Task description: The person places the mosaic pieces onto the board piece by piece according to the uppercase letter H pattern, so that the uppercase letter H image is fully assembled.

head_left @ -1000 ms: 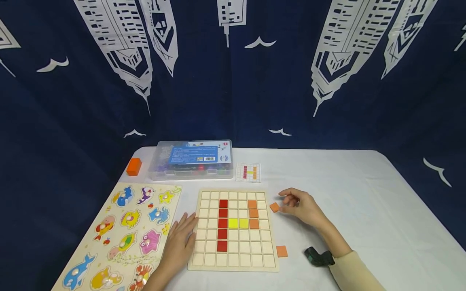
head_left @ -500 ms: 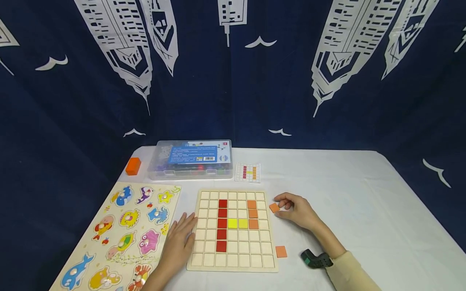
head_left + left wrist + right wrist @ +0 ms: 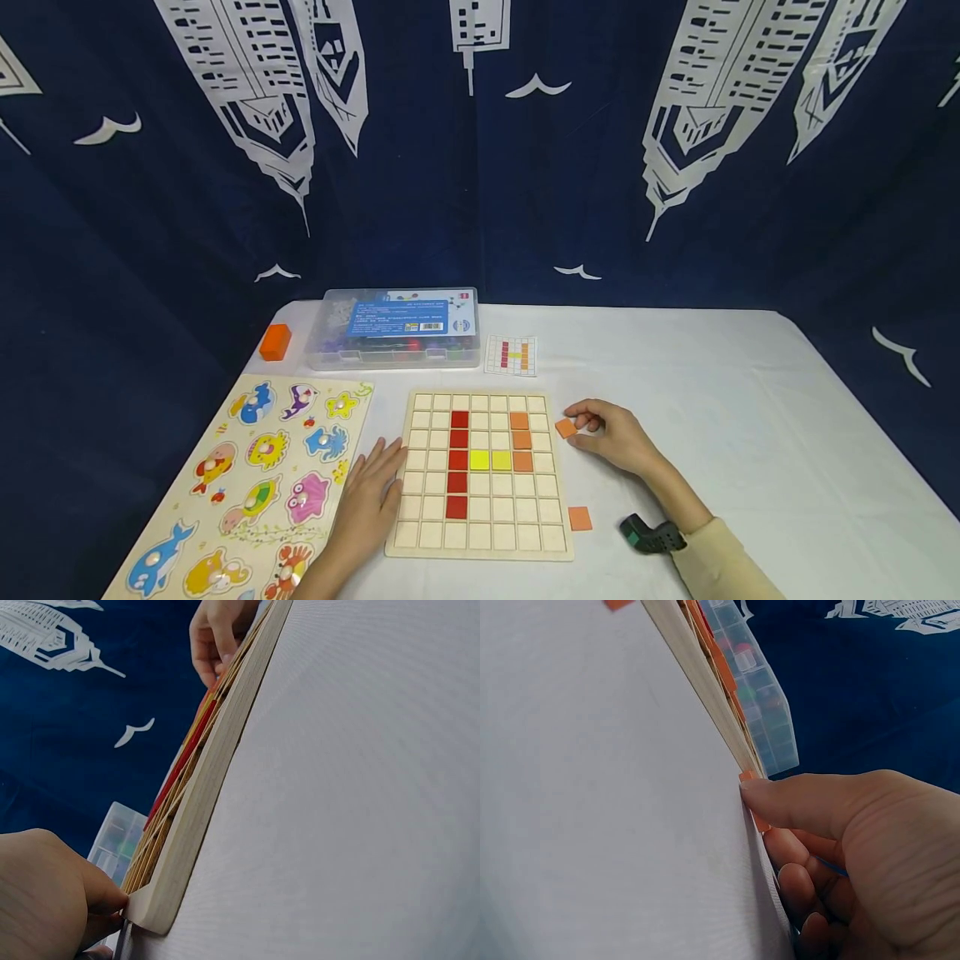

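Note:
A wooden grid board [image 3: 480,537] lies flat on the white table. In its cells sit a column of red tiles [image 3: 457,460], two yellow tiles [image 3: 501,460] and a shorter column of orange tiles [image 3: 521,440]. My left hand [image 3: 363,508] rests at the board's left edge, fingers extended, the tips touching the rim. Just right of the board, my right hand [image 3: 615,435] pinches a loose orange tile [image 3: 566,428] between thumb and finger; the right wrist view shows the thumb on this orange tile [image 3: 760,822]. Another orange tile [image 3: 580,518] lies beside the board's lower right corner.
A sea-animal peg puzzle [image 3: 255,479] lies at the left, partly under the left forearm. Behind the board stand a clear plastic case [image 3: 393,354] and a small pattern card [image 3: 512,357]. An orange block [image 3: 275,342] is at the back left. A dark blue printed curtain [image 3: 480,208] hangs behind.
My right hand has shifted slightly left and taken the loose orange tile between its fingertips. The left hand and the tiles on the board stay in place.

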`<state>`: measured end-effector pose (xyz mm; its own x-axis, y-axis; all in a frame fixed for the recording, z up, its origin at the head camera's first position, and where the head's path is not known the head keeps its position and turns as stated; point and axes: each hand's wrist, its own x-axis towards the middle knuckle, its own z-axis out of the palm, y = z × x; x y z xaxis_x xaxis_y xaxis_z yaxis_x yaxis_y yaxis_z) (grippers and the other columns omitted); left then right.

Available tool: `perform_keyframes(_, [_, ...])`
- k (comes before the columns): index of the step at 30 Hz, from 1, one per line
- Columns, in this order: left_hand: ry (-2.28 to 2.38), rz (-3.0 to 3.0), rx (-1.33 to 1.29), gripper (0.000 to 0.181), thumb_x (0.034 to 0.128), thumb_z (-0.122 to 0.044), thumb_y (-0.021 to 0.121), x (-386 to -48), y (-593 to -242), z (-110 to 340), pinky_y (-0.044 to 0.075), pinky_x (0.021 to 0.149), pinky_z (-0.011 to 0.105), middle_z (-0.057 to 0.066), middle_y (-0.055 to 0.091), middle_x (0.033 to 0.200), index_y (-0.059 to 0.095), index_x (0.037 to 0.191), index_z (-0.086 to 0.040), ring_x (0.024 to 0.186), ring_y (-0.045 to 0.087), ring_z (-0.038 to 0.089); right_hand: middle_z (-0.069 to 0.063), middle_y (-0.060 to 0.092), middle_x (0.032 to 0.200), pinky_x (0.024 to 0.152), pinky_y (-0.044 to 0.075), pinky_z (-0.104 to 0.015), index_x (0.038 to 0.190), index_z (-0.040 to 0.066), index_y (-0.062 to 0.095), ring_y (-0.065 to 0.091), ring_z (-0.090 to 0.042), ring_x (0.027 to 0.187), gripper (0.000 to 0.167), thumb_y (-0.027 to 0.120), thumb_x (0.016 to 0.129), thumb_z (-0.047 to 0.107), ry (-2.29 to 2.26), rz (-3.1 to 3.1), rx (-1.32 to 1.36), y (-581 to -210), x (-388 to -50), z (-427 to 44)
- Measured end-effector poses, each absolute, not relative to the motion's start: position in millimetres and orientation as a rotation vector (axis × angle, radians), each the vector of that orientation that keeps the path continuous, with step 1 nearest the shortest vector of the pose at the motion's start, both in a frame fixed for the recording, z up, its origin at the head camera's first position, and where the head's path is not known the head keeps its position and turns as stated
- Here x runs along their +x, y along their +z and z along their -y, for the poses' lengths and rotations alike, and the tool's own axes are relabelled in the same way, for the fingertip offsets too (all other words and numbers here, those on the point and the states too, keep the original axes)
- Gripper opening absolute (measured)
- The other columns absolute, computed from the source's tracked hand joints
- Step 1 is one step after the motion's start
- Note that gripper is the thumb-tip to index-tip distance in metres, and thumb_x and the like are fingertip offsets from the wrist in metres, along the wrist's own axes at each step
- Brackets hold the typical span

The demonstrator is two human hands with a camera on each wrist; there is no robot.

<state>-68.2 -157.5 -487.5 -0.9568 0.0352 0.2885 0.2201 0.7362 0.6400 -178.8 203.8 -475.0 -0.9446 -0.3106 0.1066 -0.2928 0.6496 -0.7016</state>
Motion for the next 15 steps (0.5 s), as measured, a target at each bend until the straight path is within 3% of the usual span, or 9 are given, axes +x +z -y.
perform_keyframes(15, [-1.054,2.708,-0.185,0.041,0.0880,0.001,0.060,-68.7,-488.4,157.8,0.019,0.116,0.060,0.017,0.053,0.143,0.059,0.129,0.005,0.140,0.038,0.041,0.004,0.060,0.080,0.065,0.043,-0.020,0.099,0.009,0.070,0.050,-0.008,0.073,0.020,0.078,0.080,0.008,-1.214,-2.832,-0.519,-473.4,-177.9,-204.1])
